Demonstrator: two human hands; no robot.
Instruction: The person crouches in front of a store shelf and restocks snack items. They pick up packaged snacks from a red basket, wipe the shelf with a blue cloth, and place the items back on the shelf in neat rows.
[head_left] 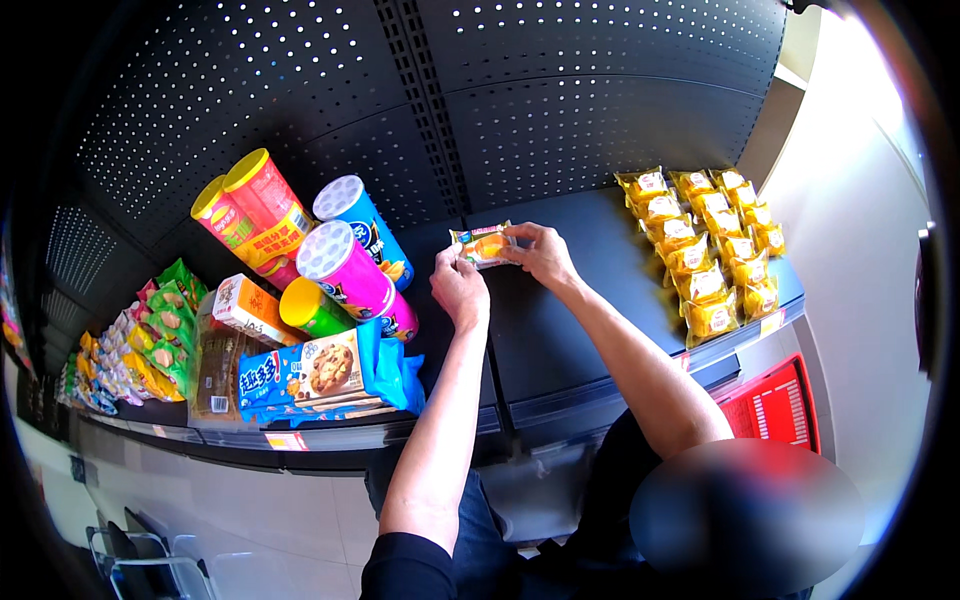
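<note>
A small wrapped snack cake [487, 247] in a clear and green packet is held between both my hands over the black shelf [550, 340]. My left hand [461, 289] pinches the packet's near left corner. The fingers of my right hand [543, 254] close on its right end. Just left of my left hand stand a blue canister [365, 232] and a pink canister [345, 265] with pale round lids. Blue cookie packs [330, 375] lie stacked near the shelf's front edge. To the right, yellow-wrapped cakes [708, 287] sit in rows.
Red canisters [250, 215], a green canister with a yellow lid [315, 308], an orange and white box [252, 310] and several snack bags [150, 335] crowd the left side. A perforated black back panel [600, 110] rises behind. Below the shelf's right end is a red basket [775, 405].
</note>
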